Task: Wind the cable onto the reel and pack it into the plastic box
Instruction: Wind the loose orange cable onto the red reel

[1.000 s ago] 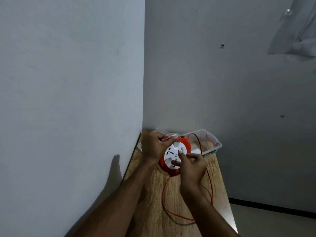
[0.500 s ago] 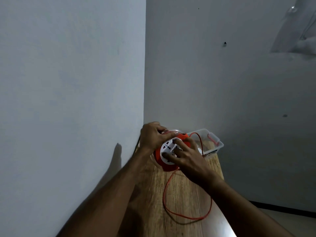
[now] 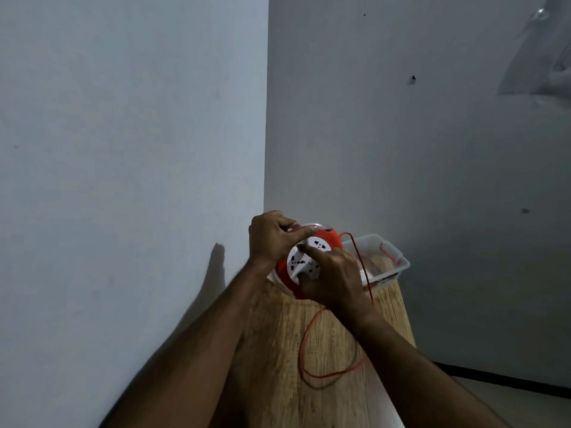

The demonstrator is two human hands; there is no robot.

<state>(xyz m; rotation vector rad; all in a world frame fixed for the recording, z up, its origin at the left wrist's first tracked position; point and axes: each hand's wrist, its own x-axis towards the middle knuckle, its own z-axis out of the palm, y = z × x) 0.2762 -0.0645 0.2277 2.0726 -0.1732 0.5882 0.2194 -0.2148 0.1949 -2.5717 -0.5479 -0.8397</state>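
Note:
An orange cable reel [image 3: 328, 236] with a white socket face [image 3: 304, 259] is held above the far end of the wooden table [image 3: 327, 341]. My left hand [image 3: 273, 237] grips its top left rim. My right hand [image 3: 332, 278] lies over the socket face, fingers pressed on it. A thin orange cable [image 3: 312, 356] runs from the reel in a loose loop on the table and arcs up on the right toward the clear plastic box [image 3: 398, 257] behind the reel. The box's inside is partly hidden by my hands.
The table stands in a room corner, with a pale wall [image 3: 133, 180] close on the left and a grey wall [image 3: 401, 149] behind. The table's right edge [image 3: 408, 322] drops to the floor. A small dark hook [image 3: 413, 78] sits on the back wall.
My right hand has turned around the socket face from below to over it. The reel has risen slightly, and the loop of cable on the table has shifted.

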